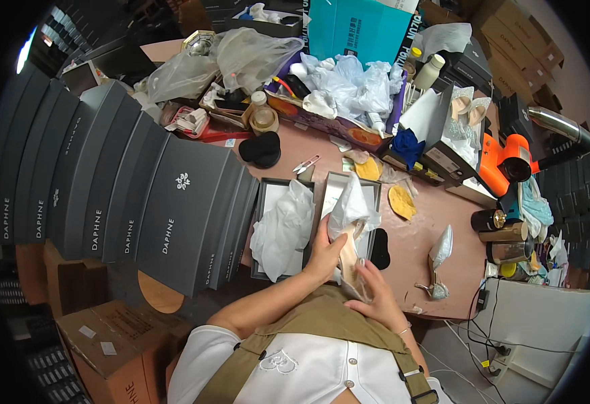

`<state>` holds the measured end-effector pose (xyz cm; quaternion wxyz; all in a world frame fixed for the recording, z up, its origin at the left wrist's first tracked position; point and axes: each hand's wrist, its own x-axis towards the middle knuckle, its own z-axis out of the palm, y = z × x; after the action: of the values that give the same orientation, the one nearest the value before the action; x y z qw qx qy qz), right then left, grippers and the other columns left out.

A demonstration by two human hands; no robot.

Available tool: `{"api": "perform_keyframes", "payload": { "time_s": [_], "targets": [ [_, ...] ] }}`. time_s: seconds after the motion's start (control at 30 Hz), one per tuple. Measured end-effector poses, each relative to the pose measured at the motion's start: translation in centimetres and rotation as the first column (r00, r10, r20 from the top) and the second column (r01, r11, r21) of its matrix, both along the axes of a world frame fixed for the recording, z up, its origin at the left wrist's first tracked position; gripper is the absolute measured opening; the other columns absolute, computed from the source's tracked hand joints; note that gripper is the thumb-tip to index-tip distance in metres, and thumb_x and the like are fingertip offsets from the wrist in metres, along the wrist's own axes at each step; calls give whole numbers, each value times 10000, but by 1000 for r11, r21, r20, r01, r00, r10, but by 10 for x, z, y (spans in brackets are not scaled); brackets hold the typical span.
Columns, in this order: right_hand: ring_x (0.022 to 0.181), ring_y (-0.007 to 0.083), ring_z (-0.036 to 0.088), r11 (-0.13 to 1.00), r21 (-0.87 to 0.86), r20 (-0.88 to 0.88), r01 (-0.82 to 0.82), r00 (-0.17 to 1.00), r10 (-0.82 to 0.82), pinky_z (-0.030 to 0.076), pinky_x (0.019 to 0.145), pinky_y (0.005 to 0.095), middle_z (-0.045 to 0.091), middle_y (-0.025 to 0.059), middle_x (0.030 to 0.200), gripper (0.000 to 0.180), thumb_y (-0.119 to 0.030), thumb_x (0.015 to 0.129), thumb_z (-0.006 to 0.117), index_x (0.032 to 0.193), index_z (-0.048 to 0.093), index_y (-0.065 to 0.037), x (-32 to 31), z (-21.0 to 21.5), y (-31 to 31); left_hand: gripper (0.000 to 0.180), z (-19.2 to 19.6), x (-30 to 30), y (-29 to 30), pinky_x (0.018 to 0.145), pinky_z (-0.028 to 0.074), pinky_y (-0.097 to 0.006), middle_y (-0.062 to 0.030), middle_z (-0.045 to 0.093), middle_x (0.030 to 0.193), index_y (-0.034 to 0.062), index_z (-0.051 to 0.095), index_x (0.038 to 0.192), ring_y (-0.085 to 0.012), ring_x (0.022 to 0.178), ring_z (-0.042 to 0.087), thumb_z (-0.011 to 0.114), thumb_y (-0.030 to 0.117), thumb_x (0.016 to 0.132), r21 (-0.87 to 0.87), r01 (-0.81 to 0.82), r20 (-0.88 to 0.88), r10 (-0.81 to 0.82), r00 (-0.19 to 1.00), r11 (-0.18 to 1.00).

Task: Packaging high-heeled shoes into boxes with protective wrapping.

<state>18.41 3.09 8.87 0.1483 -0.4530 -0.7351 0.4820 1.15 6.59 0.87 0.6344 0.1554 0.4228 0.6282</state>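
Between my hands is a pale high-heeled shoe (pixel 349 257), its beige insole facing up. White tissue paper (pixel 353 205) is bunched over its toe end. My left hand (pixel 323 254) grips the shoe's left side, fingers closed round it. My right hand (pixel 376 295) is at the heel end, fingers bent against the shoe's right side. The shoe is above an open grey shoe box (pixel 336 180). Beside that stands the open box half (pixel 262 205) with crumpled tissue (pixel 285 225) in it. A second shoe, silver and strapped (pixel 440 252), lies on the table to the right.
Grey shoe boxes (pixel 187 195) stand stacked at the left. Yellow sponges (pixel 401 202), thread snips (pixel 306 163) and a black pad (pixel 261 149) lie on the pink table (pixel 456 215). An orange heat gun (pixel 510 161) is at the right, and cables (pixel 487 337) hang below.
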Motion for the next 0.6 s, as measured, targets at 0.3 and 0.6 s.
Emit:
{"api": "perform_keyframes", "payload": {
  "time_s": [0.3, 0.6],
  "targets": [
    [1107, 356, 565, 588, -788, -613, -182, 321, -722, 504, 899, 469, 549, 227, 1211, 763, -348, 738, 708, 1300, 419, 78, 35, -57, 42, 393, -78, -137, 89, 715, 483, -447, -223, 656, 845, 5, 639, 867, -376, 817, 634, 593, 395, 864, -514, 30, -854, -515, 74, 857],
    [1092, 437, 548, 579, -623, -534, -525, -255, -806, 581, 757, 423, 508, 230, 1270, 681, -427, 796, 653, 1331, 446, -62, 29, -92, 35, 203, -53, -151, 53, 669, 451, -271, -36, 653, 847, -13, 645, 907, -104, 747, 575, 700, 166, 830, -182, -131, -689, -32, 724, 975]
  ]
}}
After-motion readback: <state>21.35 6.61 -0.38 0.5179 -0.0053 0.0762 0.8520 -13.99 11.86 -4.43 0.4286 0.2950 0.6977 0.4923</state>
